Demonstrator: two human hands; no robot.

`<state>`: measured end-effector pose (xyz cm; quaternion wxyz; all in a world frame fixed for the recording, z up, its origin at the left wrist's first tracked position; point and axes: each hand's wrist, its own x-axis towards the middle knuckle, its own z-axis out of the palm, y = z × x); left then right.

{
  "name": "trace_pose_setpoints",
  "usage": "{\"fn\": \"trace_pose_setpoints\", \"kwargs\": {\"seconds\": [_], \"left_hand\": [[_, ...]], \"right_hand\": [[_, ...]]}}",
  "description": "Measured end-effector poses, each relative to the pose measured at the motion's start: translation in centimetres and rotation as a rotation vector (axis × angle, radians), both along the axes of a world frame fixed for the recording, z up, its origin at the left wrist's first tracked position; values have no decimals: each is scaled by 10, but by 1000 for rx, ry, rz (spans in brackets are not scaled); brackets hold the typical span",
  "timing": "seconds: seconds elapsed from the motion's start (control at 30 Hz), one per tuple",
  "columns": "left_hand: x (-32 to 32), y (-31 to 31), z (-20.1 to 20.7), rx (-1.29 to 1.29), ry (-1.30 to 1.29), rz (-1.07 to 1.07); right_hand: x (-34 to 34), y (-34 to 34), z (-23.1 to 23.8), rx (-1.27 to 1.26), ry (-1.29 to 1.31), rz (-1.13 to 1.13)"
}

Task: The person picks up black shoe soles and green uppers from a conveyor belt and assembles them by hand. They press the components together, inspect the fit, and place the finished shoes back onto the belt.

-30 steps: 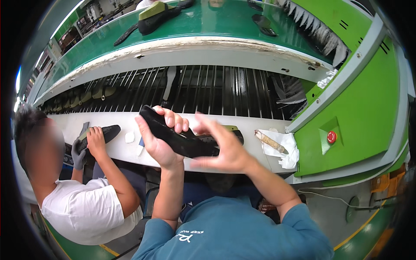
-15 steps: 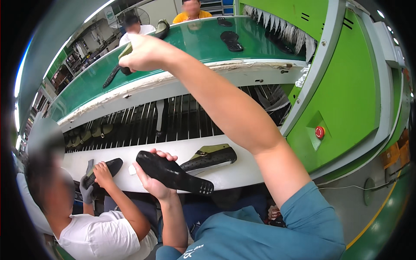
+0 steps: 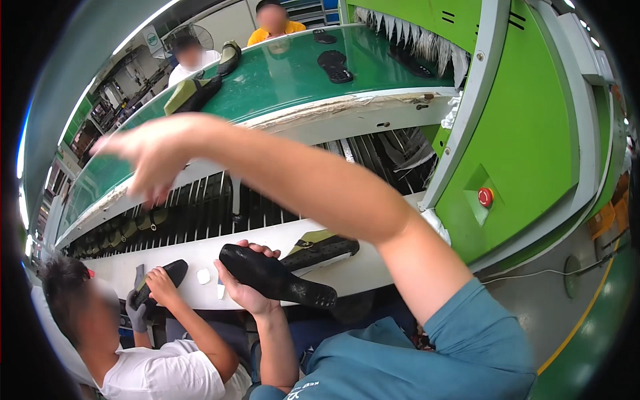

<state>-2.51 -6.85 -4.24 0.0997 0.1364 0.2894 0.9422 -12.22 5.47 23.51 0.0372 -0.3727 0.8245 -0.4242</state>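
Note:
My left hand [image 3: 248,288] grips a black shoe [image 3: 270,275] above the front ledge, its glossy underside turned up. Fingers curl round the far side and the thumb lies along the near side. My right hand [image 3: 160,157], blurred by motion, is over the near edge of the green belt, its fingers apart and nothing visible in them. Beyond that hand, a black shoe with green lining [image 3: 193,95] rests on the belt. Just past my left hand, another black shoe with green lining and a buckle [image 3: 321,249] lies on the white ledge [image 3: 373,250].
Left of me, a co-worker [image 3: 160,360] holds a dark shoe [image 3: 162,283], with one glove on. Black soles [image 3: 335,66] ride the green belt [image 3: 280,80] towards a bristle-curtained green machine [image 3: 520,133]. Below runs a rack of rods [image 3: 267,207] with several shoes. Two people sit across.
My right hand has let go of the green-lined shoe on the belt and come down towards me and leftward. My left hand still holds its shoe in nearly the same place.

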Motion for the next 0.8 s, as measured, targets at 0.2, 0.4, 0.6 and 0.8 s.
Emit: {"fn": "trace_pose_setpoints", "kwargs": {"seconds": [0.2,0.4,0.6,0.8], "left_hand": [[-7,8,-47,-42,179,133],[8,-18,-5,-17,-32,43],[6,-11,4,56,27,-8],[9,4,36,27,181,121]], "right_hand": [[86,-79,7,352,411,502],[60,-24,-3,452,494,-182],[65,57,-98,-44,261,-334],[173,55,-233,-176,13,-248]]}}
